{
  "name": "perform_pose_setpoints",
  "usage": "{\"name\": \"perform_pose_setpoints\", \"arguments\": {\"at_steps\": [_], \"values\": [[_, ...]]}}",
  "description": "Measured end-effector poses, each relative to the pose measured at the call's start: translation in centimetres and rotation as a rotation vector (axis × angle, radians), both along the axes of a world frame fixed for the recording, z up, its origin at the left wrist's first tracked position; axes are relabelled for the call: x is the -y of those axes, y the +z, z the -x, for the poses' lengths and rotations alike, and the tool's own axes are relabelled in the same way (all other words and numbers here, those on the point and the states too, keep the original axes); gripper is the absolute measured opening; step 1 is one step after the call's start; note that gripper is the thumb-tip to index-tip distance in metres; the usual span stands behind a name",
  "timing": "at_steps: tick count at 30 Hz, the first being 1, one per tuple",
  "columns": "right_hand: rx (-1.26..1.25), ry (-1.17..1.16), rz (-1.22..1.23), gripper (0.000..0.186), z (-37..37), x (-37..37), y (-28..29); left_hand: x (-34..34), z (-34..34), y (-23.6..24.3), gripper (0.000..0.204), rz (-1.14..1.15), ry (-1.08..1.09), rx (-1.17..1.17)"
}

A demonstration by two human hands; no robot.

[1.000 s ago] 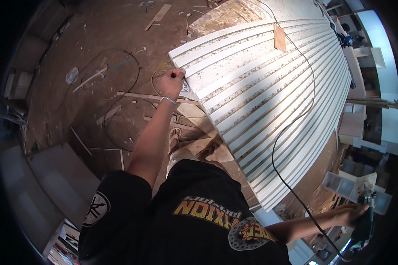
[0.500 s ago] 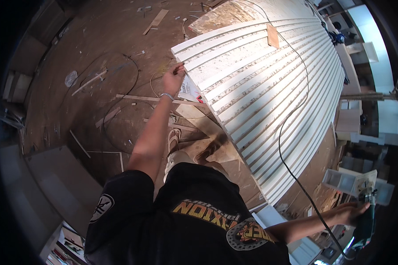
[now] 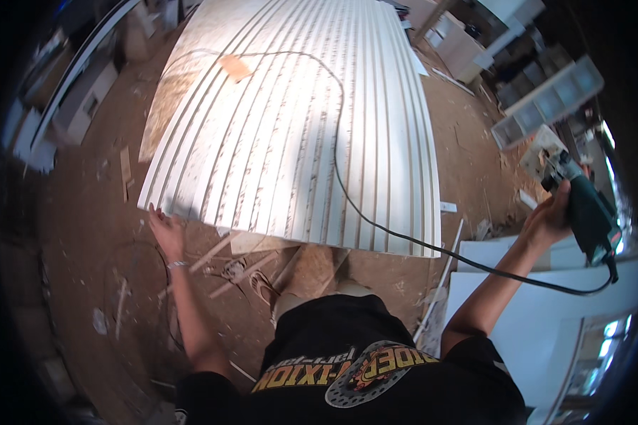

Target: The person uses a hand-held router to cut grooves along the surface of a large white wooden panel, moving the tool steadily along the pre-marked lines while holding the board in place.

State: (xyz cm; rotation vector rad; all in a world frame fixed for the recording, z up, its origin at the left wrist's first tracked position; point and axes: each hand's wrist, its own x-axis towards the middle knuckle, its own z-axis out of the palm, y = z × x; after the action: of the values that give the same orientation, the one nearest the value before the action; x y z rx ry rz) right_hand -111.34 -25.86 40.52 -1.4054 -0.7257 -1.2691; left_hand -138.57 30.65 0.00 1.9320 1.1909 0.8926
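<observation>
A white grooved panel [image 3: 283,170] with speckled debris in its grooves stretches away from me. My left hand [image 3: 166,230] grips its near edge at the left corner, fingertips on the rim. My right hand [image 3: 546,219], out beyond the panel's right corner, holds a green power tool [image 3: 590,216] with a metal-and-pale base plate [image 3: 542,156]. The tool's black cord [image 3: 368,221] loops down and runs across the panel. A small wooden block [image 3: 234,67] lies on the panel near the cord.
A worn board [image 3: 164,106] shows beneath the panel's left side. Wood offcuts [image 3: 124,173] and cables litter the dirt floor [image 3: 92,241]. Large white sheets [image 3: 524,326] lie at lower right. A white compartmented box [image 3: 546,103] and furniture carcasses [image 3: 85,106] stand around the edges.
My view has swung rightward, so the panel now runs straight ahead. The tool in my right hand appears higher in the picture. My left hand remains at the panel's corner.
</observation>
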Motion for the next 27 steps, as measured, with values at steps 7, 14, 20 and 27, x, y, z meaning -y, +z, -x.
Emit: {"name": "perform_pose_setpoints", "arguments": {"at_steps": [7,14,20,27], "values": [[-0.017,-0.200,0.173,0.051,-13.0,13.7,-1.3,29.7,-23.8,11.5,0.085,-0.175,-0.962,0.157],[-0.141,-0.153,0.171,0.063,-20.5,36.0,-5.2,47.1,-37.1,4.6,0.020,-0.384,-1.024,-0.164],[-0.295,-0.221,0.251,0.070,-28.6,45.8,-4.9,50.9,-44.3,-0.5,0.040,-0.350,-0.432,-0.246],[-0.351,-0.014,0.357,0.074,-46.3,43.6,-7.7,56.0,-48.6,-4.4,0.053,-0.416,-0.156,-0.631]]}}
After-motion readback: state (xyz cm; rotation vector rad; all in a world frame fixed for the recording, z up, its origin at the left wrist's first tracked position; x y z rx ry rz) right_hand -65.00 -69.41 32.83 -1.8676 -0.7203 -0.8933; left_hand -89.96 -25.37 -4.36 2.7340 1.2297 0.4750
